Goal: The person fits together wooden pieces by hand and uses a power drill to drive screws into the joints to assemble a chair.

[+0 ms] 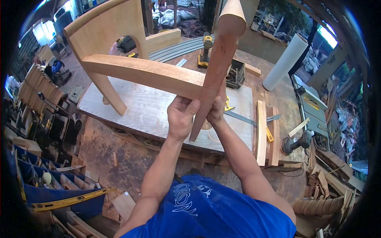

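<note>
**Two hands on one joint**

Tilted up over the workbench (151, 115): a half-built chair frame (147, 71) of pale, reddish wood, near end lifted, far foot low against the plywood top, touching or not, hard to tell. Clasped at the corner where the curved rail meets the tapered leg (218, 59). Wrapped from below by the left hand (180, 117), thumb up against the leg. Gripped on the far side of that leg by the right hand (216, 111), mostly hidden behind it. Neither slack; both closed firmly on the wood.

Likely stiff and fairly heavy, solid timber throughout, with much of the weight out at the arched back piece (107, 31), well away from the grip. Probably prone to twisting at the joint if carried by the leg alone. Smooth, sanded-looking faces, so somewhat slippery; edges easily dented. Best taken close to the joint, or with one hand farther out along the rail for balance.

Lying about: a cordless drill (206, 45) at the far edge of the bench, a steel ruler (246, 119) and two boards (261, 131) to the right, a white roll (285, 61) beyond, a yellow level (67, 201) by a blue tool tray (24, 170).
</note>
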### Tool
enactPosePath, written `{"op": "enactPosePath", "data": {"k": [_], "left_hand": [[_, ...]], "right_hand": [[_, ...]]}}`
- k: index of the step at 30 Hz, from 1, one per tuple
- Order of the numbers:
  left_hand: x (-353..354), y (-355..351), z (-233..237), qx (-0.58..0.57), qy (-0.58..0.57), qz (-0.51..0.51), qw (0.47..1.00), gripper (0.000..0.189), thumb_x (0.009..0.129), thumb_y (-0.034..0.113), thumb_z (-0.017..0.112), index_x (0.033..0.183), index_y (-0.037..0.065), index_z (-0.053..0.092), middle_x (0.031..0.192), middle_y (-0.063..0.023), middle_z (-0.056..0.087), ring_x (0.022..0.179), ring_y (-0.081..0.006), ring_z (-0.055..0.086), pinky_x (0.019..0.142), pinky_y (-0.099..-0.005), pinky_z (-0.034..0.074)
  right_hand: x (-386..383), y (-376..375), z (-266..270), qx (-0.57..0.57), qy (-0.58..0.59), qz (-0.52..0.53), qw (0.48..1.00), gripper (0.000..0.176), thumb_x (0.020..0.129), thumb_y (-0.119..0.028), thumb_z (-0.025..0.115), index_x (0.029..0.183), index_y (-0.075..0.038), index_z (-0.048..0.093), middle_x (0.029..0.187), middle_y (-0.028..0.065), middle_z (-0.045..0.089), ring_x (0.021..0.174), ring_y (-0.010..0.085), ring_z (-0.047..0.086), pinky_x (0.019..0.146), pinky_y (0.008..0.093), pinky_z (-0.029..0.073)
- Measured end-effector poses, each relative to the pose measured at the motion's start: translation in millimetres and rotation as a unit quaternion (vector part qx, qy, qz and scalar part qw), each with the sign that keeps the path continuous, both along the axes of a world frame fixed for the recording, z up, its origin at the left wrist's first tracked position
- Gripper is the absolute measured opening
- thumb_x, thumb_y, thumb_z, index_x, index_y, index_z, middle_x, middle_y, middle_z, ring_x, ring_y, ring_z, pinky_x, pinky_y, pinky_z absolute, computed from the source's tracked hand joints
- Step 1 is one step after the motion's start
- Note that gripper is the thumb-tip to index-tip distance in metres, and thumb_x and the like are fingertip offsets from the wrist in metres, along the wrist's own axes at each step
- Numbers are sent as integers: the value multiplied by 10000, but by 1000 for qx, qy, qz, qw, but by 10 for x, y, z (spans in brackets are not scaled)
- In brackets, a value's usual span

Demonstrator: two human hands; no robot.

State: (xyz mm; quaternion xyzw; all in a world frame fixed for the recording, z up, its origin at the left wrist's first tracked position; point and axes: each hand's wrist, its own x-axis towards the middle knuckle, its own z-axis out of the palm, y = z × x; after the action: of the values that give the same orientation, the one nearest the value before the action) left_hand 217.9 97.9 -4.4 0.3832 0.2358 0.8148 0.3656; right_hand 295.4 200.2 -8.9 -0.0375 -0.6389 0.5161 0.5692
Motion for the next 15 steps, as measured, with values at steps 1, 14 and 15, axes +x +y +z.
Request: {"op": "enactPosePath", "data": {"k": [1,14,15], "left_hand": [[16,-11,19,2,-7,2,1000,499,998,121,678,1388,-102,459,1335,-182,610,1246,-231,585,1095,-377,442],[314,-92,161,-17,54,69,996,548,986,10,615,1461,-110,370,1365,-185,583,1279,-221,562,1109,-362,429],[385,-75,168,-14,59,89,994,582,983,7,617,1481,-109,338,1374,-188,575,1286,-224,558,1113,-362,424]], "right_hand": [[-4,-1,7,1,2,2,1000,1230,875,-793,554,1635,-17,-22,1524,252,419,1357,313,514,1087,414,461],[-15,-21,35,3,31,16,999,1161,913,-719,569,1634,-24,-21,1553,261,371,1383,329,487,1128,433,426],[-16,-29,17,-6,34,26,999,1163,911,-719,573,1635,-27,-18,1554,260,369,1380,330,491,1125,436,431]]}}
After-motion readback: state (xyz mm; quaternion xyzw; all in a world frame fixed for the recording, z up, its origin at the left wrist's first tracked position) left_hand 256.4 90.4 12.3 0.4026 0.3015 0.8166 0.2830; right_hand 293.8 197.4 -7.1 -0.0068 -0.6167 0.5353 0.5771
